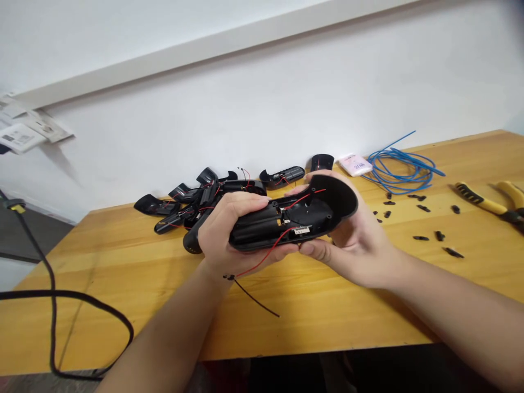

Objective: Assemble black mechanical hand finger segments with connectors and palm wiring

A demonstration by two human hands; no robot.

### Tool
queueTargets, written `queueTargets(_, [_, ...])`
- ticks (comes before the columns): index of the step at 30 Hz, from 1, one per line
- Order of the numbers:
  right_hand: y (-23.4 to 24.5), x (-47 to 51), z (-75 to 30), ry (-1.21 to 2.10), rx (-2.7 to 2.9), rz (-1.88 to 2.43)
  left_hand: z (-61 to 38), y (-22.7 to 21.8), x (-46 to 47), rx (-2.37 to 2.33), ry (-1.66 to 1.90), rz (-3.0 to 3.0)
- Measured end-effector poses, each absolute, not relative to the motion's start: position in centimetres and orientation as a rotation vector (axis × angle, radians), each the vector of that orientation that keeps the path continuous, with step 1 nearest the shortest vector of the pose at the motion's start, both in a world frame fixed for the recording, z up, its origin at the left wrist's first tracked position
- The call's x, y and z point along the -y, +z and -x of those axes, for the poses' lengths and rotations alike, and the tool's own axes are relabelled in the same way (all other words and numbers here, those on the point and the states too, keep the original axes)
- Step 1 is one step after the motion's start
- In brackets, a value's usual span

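Note:
My left hand (231,229) grips one end of an open black plastic housing shell (282,221), and my right hand (352,234) cups its wider, curved end. Inside the shell are moulded compartments, small metal contacts and thin red wire (301,201). A red wire and a black wire (256,295) trail out of it and hang below my left wrist. Behind my hands, a heap of similar black shells (172,206) with red wires lies on the wooden table (123,256), touching neither hand that I can see.
Two more black shells (282,176) lie along the back of the table. To the right are a coil of blue wire (401,172), a pink-and-white packet (355,164), several small black parts (421,218) and yellow-handled pliers (491,199). A thick black cable (53,295) runs over the left side.

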State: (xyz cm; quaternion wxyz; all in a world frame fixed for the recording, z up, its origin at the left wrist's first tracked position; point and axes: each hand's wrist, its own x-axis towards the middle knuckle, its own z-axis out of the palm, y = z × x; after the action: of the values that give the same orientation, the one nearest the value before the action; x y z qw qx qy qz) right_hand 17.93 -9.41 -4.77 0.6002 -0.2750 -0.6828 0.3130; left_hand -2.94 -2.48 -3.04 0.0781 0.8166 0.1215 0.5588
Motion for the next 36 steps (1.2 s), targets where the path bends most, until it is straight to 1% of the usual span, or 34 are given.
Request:
queueTargets(3, [-4.8, 9.1, -18.4, 0.587, 1.636, 0.669, 3.0, -3.2, 2.2, -0.296, 1.69, -2.503])
queueTargets(6, [-4.9, 8.9, -18.4, 0.412, 1.59, 0.68, 3.1, -3.6, 2.0, -0.269, 1.621, -2.506])
queueTargets(10, [-5.0, 8.6, -17.9, 0.425, 1.509, 0.603, 3.2, -4.0, 1.9, -0.218, 1.56, -2.464])
queueTargets(13, [-4.9, 8.5, -18.0, 0.366, 1.525, 0.561, 3.3, -3.8, 2.3, -0.229, 1.483, -2.405])
queueTargets(15, [-4.7, 8.3, -18.3, 0.31, 1.551, 0.555, 3.6, -3.2, 2.7, -0.263, 1.312, -2.272])
queueTargets(19, [-4.3, 7.7, -19.6, 0.263, 1.618, 0.588, 4.5, -1.5, 2.5, -0.221, 0.77, -1.801])
queueTargets(21, [-4.1, 7.6, -20.3, 0.298, 1.705, 0.581, 5.0, -0.7, 1.8, -0.098, 0.558, -1.565])
queueTargets(23, [-4.0, 7.8, -20.7, 0.427, 1.808, 0.591, 5.2, -0.4, 1.1, -0.146, 0.443, -1.46])
queueTargets(26, [-4.0, 8.5, -20.4, 0.664, 1.913, 0.647, 4.7, -0.6, 1.0, -0.403, 0.41, -1.495])
queueTargets(28, [-4.1, 8.8, -20.0, 0.758, 1.938, 0.669, 3.9, -1.1, 1.7, -0.51, 0.342, -1.553])
queueTargets(32, [-4.4, 8.7, -19.5, 0.882, 1.979, 0.656, 2.5, -2.1, 3.1, -0.577, 0.193, -1.575])
queueTargets(36, [-4.4, 8.5, -19.6, 0.955, 1.968, 0.665, 2.1, -2.6, 3.4, -0.586, 0.212, -1.484])
